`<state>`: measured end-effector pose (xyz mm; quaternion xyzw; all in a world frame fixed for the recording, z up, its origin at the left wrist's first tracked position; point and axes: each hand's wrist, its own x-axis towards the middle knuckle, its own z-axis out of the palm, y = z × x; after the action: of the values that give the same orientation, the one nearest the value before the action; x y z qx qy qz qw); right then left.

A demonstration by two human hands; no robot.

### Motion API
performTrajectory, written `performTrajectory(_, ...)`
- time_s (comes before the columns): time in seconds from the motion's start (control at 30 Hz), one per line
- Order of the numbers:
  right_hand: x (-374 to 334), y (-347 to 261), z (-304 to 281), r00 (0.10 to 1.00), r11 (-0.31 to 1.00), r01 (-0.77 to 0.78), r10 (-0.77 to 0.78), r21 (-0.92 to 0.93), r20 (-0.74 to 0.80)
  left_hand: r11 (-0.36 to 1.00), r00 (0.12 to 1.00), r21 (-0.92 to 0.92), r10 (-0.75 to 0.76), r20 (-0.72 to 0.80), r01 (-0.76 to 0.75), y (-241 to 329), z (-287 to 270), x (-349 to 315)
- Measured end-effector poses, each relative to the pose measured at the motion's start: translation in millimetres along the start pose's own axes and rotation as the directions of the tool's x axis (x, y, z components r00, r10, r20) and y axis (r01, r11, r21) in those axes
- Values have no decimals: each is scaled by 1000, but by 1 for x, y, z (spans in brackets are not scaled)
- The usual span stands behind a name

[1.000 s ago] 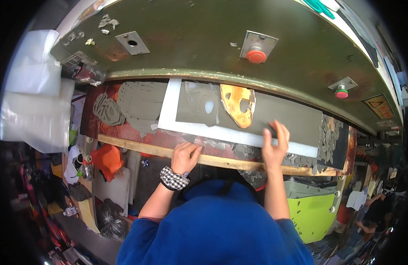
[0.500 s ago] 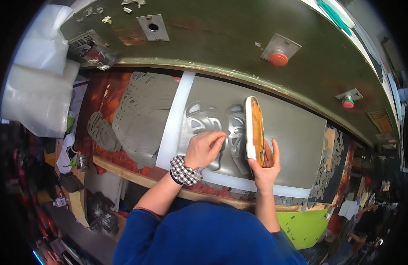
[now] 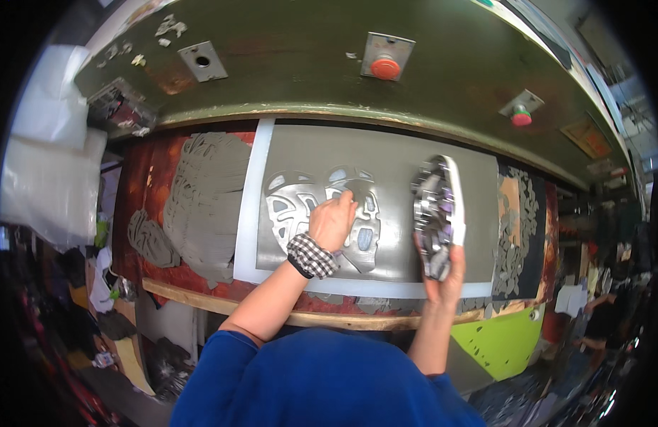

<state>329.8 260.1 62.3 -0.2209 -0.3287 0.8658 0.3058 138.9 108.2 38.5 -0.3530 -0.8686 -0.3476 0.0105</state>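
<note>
Since half a second ago, the right hand (image 3: 441, 274) has turned the cutting die (image 3: 437, 213) so its metal blade side faces the camera instead of its orange back, and the left hand (image 3: 332, 222) has slid further onto the grey sheet (image 3: 386, 153).

That grey sheet lies on the desk (image 3: 201, 295) under the green press head (image 3: 293, 78), and everything else is placed from it. Two shoe-sole shapes (image 3: 307, 206) are already cut into its left half, and the left hand, closed in a pinching grip, lifts a grey cut piece (image 3: 357, 188) out of the right-hand shape. A checked wristband (image 3: 312, 255) sits at that wrist. Over the sheet's right half, the right hand grips the die by its lower end, holding it on edge (tilted, its white rim toward the right). A stack of grey cut-outs (image 3: 204, 199) rests just left of the sheet, and perforated scrap (image 3: 518, 235) lies beyond its right edge. Red buttons (image 3: 385, 68) stud the press head above the sheet.
</note>
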Motion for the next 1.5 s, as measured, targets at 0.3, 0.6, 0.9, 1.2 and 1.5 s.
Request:
performTrajectory(0.3,-126,-87,-107,947,572,248,28,782,-321,931,973,-291,-185,140,219,-14,-7,0)
performTrajectory(0.6,-114,-62,-58,867,911,412,-385,22,-317,880,952,-405,-146,269,250,-19,-13,9)
performTrajectory(0.9,8,11,18,879,60,341,-373,-938,296,876,980,-439,-179,91,200,-20,-38,-11)
performTrajectory(1.2,75,33,18,808,-26,475,-384,-880,447,987,995,-136,93,30,-89,-27,-64,-60)
performTrajectory(1.5,218,-86,45,532,-107,362,-792,-926,300,989,991,-59,135,20,-134,-50,-13,-17)
